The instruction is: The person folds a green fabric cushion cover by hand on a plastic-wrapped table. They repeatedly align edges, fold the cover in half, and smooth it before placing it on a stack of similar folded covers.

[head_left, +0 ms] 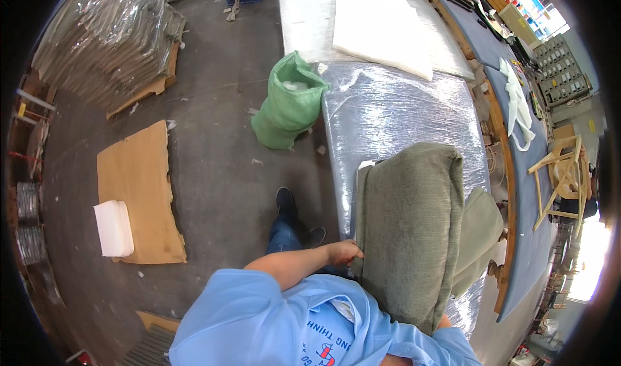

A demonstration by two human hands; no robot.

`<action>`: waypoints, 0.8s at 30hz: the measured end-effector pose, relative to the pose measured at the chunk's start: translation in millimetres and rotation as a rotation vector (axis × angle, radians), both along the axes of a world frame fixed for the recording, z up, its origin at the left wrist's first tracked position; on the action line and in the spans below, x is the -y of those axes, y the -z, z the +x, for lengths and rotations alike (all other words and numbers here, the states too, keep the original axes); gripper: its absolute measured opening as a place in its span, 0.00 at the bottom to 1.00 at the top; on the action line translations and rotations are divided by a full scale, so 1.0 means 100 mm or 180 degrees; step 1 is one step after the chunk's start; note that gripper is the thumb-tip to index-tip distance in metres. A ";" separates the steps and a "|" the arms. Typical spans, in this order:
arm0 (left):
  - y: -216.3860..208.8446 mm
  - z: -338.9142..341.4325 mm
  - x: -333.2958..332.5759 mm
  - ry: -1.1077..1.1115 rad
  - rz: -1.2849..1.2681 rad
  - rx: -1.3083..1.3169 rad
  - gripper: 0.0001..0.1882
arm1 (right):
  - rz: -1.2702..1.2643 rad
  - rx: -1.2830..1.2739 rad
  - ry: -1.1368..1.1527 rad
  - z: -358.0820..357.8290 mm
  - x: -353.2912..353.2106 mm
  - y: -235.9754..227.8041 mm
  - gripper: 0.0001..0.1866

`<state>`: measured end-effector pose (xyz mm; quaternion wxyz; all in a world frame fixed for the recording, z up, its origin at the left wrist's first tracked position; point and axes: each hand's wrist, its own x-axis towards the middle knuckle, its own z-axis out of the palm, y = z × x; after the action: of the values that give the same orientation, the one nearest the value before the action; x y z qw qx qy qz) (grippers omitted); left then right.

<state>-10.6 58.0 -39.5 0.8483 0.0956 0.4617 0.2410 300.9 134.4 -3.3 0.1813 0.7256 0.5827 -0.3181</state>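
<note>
A thick olive-green upholstered cushion (411,230) stands in front of me over the near part of a plastic-wrapped stack (388,107). Its near left edge is pinched in my left hand (346,253), whose fingers are closed on the fabric. Only a sliver of my right hand (444,322) shows at the cushion's lower right corner; its fingers are hidden behind the cushion. Beside the cushion on the right, more olive fabric (479,236) lies over the wrapped stack. A bit of white material (367,164) peeks out at the cushion's far left corner.
White foam sheets (381,29) lie beyond the stack. Left of it stands a green sack (284,107). Cardboard (145,191) with a white foam block (114,229) lies on the floor at left, near a wrapped pallet load (110,42). A long blue-topped table (527,236) runs along the right.
</note>
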 end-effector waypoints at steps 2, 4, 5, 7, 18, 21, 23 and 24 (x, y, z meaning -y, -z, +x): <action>-0.01 0.04 0.05 0.0015 0.0190 0.0019 0.15 | 0.0001 0.0031 -0.0062 -0.02 -0.06 0.00 0.21; -0.02 0.07 0.10 0.0008 0.0188 -0.0095 0.20 | -0.0003 0.0066 -0.0104 -0.04 -0.11 0.00 0.21; -0.04 0.08 0.12 -0.0236 0.0079 -0.0135 0.20 | -0.0007 0.0083 -0.0110 -0.03 -0.13 0.00 0.21; -0.12 0.10 0.16 -0.0693 -0.0133 -0.0214 0.20 | -0.0010 0.0130 -0.0071 0.00 -0.13 0.01 0.21; 0.14 0.51 -0.42 -0.1664 -0.0003 -0.2364 0.28 | -0.0066 0.0380 -0.0124 0.05 -0.33 0.03 0.22; 0.17 0.45 -0.42 -0.1240 0.0129 -0.2675 0.31 | -0.0124 0.0416 -0.0055 0.11 -0.29 0.12 0.22; 0.18 0.43 -0.42 -0.1075 0.0028 -0.2786 0.31 | -0.0132 0.0422 -0.0017 0.14 -0.31 0.18 0.22; 0.18 0.43 -0.43 -0.1007 -0.0030 -0.2797 0.31 | -0.0144 0.0410 0.0004 0.15 -0.31 0.21 0.22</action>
<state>32.9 101.2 -58.0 0.5256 0.1133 0.7873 0.3019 316.3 165.4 -24.6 0.2346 0.7406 0.5620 -0.2840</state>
